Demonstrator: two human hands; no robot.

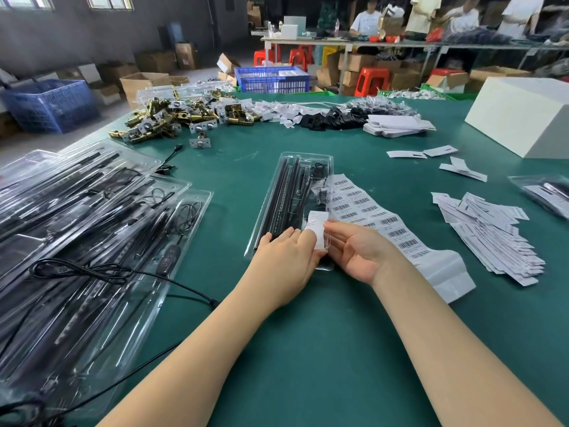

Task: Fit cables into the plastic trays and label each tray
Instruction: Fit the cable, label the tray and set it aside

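Note:
A clear plastic tray (pixel 295 167) lies lengthwise in the middle of the green table, holding black rods and a coiled black cable. A white label (pixel 317 223) sits on its near right part. My left hand (pixel 286 260) rests flat on the tray's near end, fingertips touching the label. My right hand (pixel 357 254) is palm-up at the tray's right edge, fingers curled against the label and rim. A sheet of barcode labels (pixel 369 211) lies partly under the tray's right side.
Filled clear trays (pixel 92 229) are stacked at the left, with a loose black cable (pixel 123 272) across them. White paper slips (pixel 492 235) pile at the right. Brass hardware (pixel 172 118) and a white box (pixel 523 112) sit farther back. People work at a far table.

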